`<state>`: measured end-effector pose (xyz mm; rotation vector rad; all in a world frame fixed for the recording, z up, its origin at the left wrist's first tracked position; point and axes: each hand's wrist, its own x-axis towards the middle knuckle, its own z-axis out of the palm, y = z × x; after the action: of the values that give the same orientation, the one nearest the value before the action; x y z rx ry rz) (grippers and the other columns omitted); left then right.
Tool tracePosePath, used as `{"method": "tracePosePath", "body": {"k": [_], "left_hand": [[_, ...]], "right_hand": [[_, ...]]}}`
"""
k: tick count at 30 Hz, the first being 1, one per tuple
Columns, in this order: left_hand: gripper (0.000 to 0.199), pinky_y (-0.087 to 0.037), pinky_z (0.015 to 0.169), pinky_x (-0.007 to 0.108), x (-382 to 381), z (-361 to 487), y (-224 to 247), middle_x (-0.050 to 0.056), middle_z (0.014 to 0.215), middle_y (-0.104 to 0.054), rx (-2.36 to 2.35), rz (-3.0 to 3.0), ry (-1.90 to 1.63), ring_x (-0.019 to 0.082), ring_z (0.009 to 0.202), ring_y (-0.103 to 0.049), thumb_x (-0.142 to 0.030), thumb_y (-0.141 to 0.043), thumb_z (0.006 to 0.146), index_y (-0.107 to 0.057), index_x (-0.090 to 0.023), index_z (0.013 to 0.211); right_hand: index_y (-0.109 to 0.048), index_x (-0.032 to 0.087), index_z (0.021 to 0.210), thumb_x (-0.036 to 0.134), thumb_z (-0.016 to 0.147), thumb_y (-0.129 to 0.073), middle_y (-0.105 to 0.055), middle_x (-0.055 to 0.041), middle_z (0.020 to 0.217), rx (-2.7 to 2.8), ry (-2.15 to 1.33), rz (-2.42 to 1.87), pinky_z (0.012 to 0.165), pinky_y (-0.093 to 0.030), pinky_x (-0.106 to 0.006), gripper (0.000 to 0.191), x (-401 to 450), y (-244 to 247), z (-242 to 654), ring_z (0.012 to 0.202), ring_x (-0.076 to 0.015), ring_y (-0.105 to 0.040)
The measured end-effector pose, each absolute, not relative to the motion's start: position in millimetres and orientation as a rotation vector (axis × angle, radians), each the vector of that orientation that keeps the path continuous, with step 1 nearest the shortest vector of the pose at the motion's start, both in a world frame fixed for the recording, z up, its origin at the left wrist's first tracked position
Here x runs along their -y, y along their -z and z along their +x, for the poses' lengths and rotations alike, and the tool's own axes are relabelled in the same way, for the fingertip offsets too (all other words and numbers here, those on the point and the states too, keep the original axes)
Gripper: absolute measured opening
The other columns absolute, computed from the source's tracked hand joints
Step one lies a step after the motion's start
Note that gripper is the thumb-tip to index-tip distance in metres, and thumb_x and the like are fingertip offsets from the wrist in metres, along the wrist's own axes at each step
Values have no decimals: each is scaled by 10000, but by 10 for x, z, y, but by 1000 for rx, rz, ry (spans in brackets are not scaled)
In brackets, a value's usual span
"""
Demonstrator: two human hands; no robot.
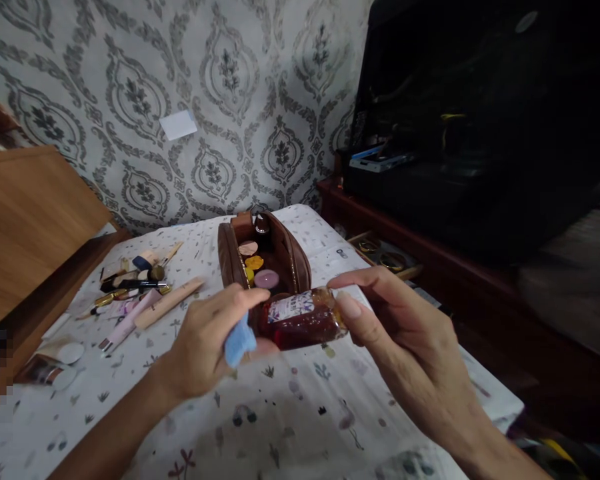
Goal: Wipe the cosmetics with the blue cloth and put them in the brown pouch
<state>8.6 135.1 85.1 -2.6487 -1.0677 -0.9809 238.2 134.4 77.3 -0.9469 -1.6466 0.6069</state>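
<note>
A bottle of dark red liquid [307,320] with a white patterned label lies sideways between my hands, above the printed cloth. My right hand [405,340] grips its right end between thumb and fingers. At the bottle's left end is my left hand [205,340], its fingers closed around a crumpled light blue cloth [240,342] and touching the glass. Just behind the bottle, a brown bag [225,257] stands unzipped, with several round-topped items inside, among them a pinkish-purple one [267,279] and an orange one [255,263].
Makeup items lie in a pile on the left, including a beige tube [167,305] and a pink tube [130,320]. A wooden panel [40,200] borders the far left. On the right are a dark red cabinet [430,287] and a large black screen [480,133].
</note>
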Motion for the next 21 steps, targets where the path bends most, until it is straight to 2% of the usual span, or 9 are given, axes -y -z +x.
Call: {"method": "tracePosePath", "body": {"k": [2, 4, 7, 10, 14, 17, 21], "left_hand": [[287, -454, 554, 247, -1494, -14, -935, 33, 851, -634, 1139, -2609, 811, 136, 629, -587, -305, -430, 1032, -595, -178, 1229], [320, -429, 545, 262, -1615, -131, -974, 42, 904, -623, 1243, -2536, 536, 160, 656, -595, -214, -414, 998, -611, -212, 1250], [351, -435, 582, 284, -1703, -291, -949, 57, 1004, -632, 1351, -2483, 266, 200, 747, -630, -192, -407, 966, -607, -233, 1251], [332, -446, 611, 277, -1682, -374, -876, 48, 1031, -639, 1438, -2508, 340, 184, 747, -630, -228, -391, 997, -568, -236, 1277], [281, -465, 661, 266, -1622, -367, -783, 33, 986, -647, 1453, -2506, 582, 172, 781, -645, -269, -396, 1032, -577, -216, 1241], [271, -468, 673, 257, -1611, -345, -735, 32, 961, -647, 1440, -2481, 691, 163, 797, -653, -272, -407, 1039, -587, -198, 1228], [272, -465, 656, 251, -1617, -340, -708, 46, 972, -657, 1430, -2474, 720, 156, 776, -649, -261, -419, 1037, -593, -181, 1231]], "right_hand": [[-630, 243, 911, 426, 991, -547, -593, 24, 642, 1658, -543, -941, 500, -409, -253, 217, -1401, -802, 2404, 523, -125, -516], [-626, 238, 917, 429, 989, -548, -605, 19, 680, 1669, -473, -939, 504, -397, -258, 219, -1487, -843, 2426, 528, -123, -514], [-614, 227, 943, 438, 990, -540, -601, 16, 696, 1743, -346, -929, 525, -384, -263, 229, -1686, -938, 2427, 547, -127, -514], [-606, 214, 988, 420, 1000, -518, -604, 11, 708, 1905, -222, -913, 584, -387, -269, 225, -1970, -1049, 2332, 603, -143, -536], [-606, 182, 1040, 293, 992, -530, -679, -42, 901, 2178, -84, -920, 678, -395, -280, 143, -2399, -1132, 2018, 752, -176, -602], [-593, 175, 1129, 232, 977, -543, -705, -76, 1029, 2341, -79, -952, 743, -421, -287, 170, -2676, -1124, 1725, 887, -209, -643], [-604, 167, 1168, 244, 974, -535, -712, -109, 1096, 2492, -127, -1081, 802, -461, -313, 220, -2928, -1082, 1409, 1017, -260, -661]]}}
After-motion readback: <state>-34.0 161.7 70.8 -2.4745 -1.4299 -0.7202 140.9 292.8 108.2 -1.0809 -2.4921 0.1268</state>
